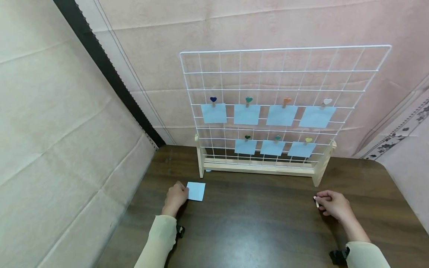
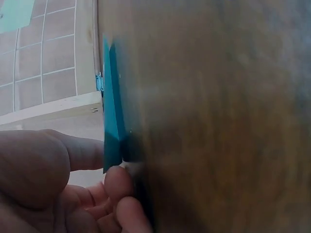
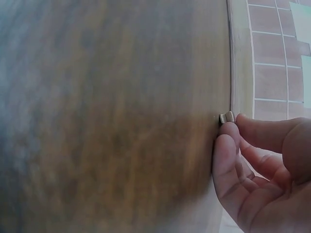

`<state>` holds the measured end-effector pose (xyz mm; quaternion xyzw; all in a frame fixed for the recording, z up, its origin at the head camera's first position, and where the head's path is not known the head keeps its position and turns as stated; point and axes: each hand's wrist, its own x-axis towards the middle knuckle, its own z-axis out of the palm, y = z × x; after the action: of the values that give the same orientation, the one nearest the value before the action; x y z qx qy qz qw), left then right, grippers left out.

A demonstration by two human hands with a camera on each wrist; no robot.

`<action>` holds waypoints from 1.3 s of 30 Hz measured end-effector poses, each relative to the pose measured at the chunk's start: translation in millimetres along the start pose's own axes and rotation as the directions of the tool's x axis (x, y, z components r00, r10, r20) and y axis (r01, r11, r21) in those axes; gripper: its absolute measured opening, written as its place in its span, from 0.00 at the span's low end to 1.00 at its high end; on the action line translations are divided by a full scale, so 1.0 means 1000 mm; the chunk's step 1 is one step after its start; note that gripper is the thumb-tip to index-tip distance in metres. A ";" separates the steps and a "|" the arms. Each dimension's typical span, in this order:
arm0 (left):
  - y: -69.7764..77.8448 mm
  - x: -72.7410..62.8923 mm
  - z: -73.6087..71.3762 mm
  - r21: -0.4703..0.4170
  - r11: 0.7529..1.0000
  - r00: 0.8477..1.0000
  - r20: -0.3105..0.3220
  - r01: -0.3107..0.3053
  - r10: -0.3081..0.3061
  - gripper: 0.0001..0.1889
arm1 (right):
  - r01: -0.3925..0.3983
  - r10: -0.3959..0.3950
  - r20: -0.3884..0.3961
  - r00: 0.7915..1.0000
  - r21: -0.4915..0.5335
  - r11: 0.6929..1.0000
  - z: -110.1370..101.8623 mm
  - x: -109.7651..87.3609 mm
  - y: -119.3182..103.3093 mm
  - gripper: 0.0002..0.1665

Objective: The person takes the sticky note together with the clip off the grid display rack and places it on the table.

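Fingers of the left hand pinch the left edge of a square light-blue paper note, the thumb on one face and a fingertip against the other, close above the dark wood-grain tabletop and just in front of the left foot of a white wire grid rack. Well apart to the right, the right hand grasps a tiny clip between thumb and fingertips, low over the table near the rack's right foot; its far side is hidden by the fingers. On the grid hang seven blue notes under heart-topped clips: four above, with navy, green, orange and white hearts, and three below, with dark green, green and yellow hearts. A pale wooden base supports the grid.
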<state>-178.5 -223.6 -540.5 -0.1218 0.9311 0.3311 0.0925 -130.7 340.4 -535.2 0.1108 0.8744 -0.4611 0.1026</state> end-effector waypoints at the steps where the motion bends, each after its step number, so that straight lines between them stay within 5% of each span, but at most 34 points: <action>1: 0.000 0.000 0.000 0.004 1.000 1.000 -0.001 -0.002 0.002 0.11 | 0.001 -0.001 -0.001 1.000 0.000 1.000 0.000 -0.001 0.000 0.22; 20: 0.013 -0.014 0.000 -0.036 0.998 0.998 -0.023 -0.054 0.053 0.17 | 0.068 -0.080 -0.104 0.991 -0.109 0.992 0.005 -0.014 -0.004 0.19; 26: 0.020 -0.019 0.004 -0.033 0.996 0.996 -0.036 -0.086 0.084 0.14 | 0.157 -0.189 -0.168 0.968 -0.184 0.970 0.012 -0.019 -0.015 0.18; 39: 0.031 -0.015 0.012 -0.074 0.991 0.992 -0.070 -0.111 0.106 0.19 | 0.270 -0.309 -0.251 0.917 -0.179 0.946 0.029 -0.014 -0.037 0.14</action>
<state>-172.0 -190.1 -527.5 -0.0855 0.9253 0.3675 0.0387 -125.3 294.6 -518.7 0.0355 0.9171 -0.3886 -0.0819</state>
